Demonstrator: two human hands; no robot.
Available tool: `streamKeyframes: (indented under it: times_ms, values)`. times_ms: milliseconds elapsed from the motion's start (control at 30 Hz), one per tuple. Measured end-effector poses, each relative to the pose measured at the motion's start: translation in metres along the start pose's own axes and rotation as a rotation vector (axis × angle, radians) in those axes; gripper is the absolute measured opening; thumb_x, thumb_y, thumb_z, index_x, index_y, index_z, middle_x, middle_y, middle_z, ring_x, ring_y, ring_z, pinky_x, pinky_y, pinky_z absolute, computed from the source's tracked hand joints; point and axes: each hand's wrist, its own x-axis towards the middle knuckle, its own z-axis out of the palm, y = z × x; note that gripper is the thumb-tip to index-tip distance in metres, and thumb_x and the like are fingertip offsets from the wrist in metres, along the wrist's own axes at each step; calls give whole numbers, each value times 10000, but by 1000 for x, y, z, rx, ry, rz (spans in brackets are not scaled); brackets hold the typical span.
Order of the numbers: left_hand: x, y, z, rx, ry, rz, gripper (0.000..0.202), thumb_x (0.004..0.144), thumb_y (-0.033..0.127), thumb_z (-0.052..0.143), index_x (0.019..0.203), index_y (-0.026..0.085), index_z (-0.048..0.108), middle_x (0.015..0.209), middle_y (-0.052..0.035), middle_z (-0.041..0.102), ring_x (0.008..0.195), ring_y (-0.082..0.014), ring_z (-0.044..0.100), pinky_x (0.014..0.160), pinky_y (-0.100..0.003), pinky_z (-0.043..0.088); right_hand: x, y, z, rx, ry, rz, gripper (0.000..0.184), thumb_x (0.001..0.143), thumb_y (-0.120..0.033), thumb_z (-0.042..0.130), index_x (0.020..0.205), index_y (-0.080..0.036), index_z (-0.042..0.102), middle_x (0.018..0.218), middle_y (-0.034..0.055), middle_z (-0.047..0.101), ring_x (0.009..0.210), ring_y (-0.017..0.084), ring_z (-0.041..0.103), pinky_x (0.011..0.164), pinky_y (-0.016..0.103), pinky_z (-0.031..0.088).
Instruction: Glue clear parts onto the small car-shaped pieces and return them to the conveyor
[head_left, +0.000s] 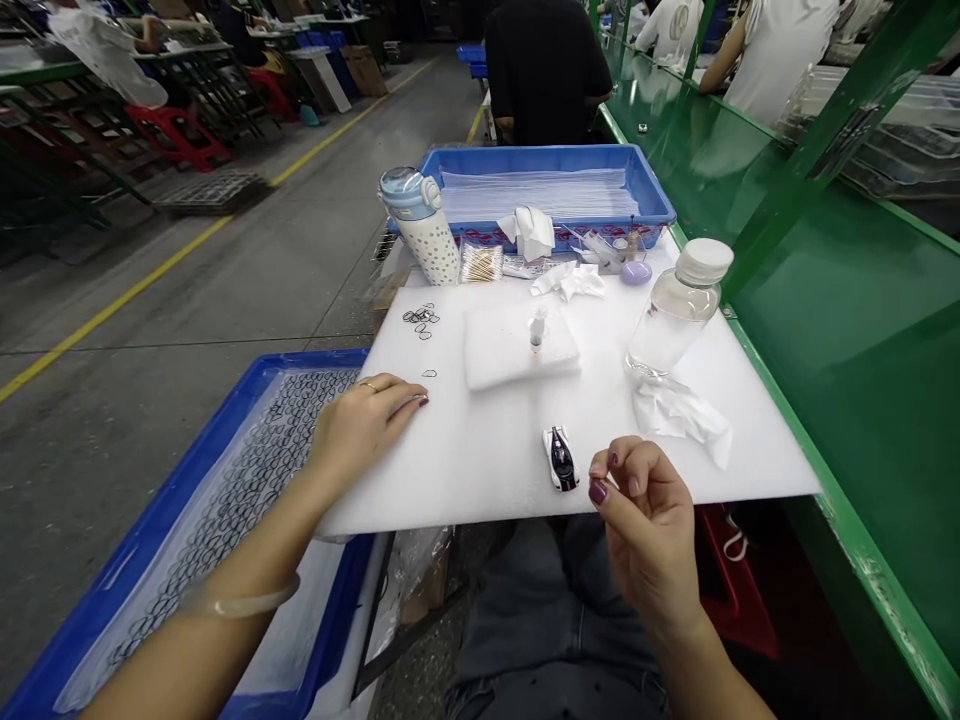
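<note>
My left hand (pixel 371 410) rests at the left edge of the white work board (pixel 465 470), its thumb and fingertips pressed together; anything between them is too small to make out. Just beyond its fingertips lies a single thin dark ring (pixel 429 373), and farther back is a small heap of similar dark rings (pixel 422 318). My right hand (pixel 649 500) is raised over the board's front edge in a pinch, and what it holds is too small to name. To its left sits a white and black toy car (pixel 561 459), apart from the fingers.
A white foam block (pixel 517 360) bears a small clear vial (pixel 537 328). Behind stand a patterned bottle (pixel 424 230), cotton swabs (pixel 481 263) and a blue tray (pixel 652 200). A clear bottle (pixel 671 310) and crumpled tissue (pixel 679 410) lie right. A blue tray of rings (pixel 352 590) is at lower left.
</note>
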Motion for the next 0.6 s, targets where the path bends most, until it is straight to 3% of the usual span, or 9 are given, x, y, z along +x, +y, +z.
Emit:
streamKeyframes:
  times_ms: [200,300,433,500,600]
  values:
    - [14,-8,-3,-43,-97,-65,400,946,457,413,1079,223,709,1172,-86,703,1011,-323,658,773,-397,483,-3,0,-7,25,9,3,318,719,-130,791,665,-183,482,783,-10,542,787,110,617,718,208,519]
    - [16,-8,-7,-73,-72,-65,428,928,467,448,1151,191,687,1155,-113,702,1010,-321,662,824,-413,490,-3,-2,-17,16,-15,1,246,737,-122,763,674,-180,532,804,4,579,774,121,639,707,228,532]
    - [22,-5,-7,-109,-38,-22,424,930,428,439,1158,182,697,1148,-113,714,1053,-301,654,883,-400,495,-3,-3,-32,53,-15,-29,177,789,-124,638,653,-189,545,575,-26,465,520,86,462,473,180,383]
    - [27,-4,-3,-100,-49,-7,412,934,417,428,1151,208,708,1173,-91,718,1072,-287,652,887,-381,500,-2,-2,-37,41,41,-65,176,781,-109,581,632,-191,534,533,-32,409,479,83,375,440,184,318]
    - [37,-5,2,-102,-72,19,403,920,419,435,1124,226,724,1154,-75,731,1025,-278,674,852,-365,508,-3,0,-40,-12,148,-154,169,740,-84,551,615,-193,520,531,-33,390,473,87,354,456,204,307]
